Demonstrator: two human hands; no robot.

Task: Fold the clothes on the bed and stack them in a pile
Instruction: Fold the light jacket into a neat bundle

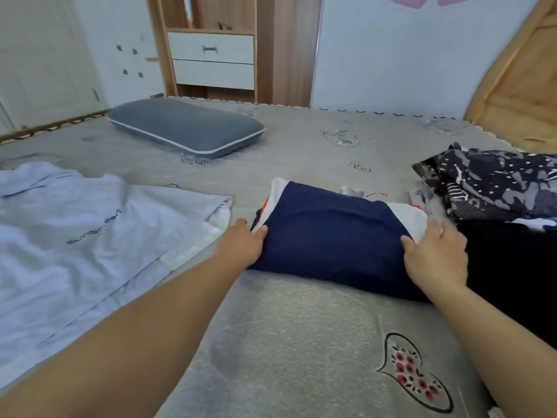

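bed [301, 342] | both hands' fingers grip folded navy garment [328, 236] | shirt [75, 236] reads "sunscreen"

Person, seen from a head-worn camera: two forearms and two hands only.
Left forearm [144, 333]: bare from the lower left corner of the frame to the wrist; no sleeve in view.
Right forearm [494, 336]: bare from the lower right edge to the wrist.
Left hand [241, 245]: ungloved.
Right hand [437, 254]: ungloved; fingers [446, 229] blurred.
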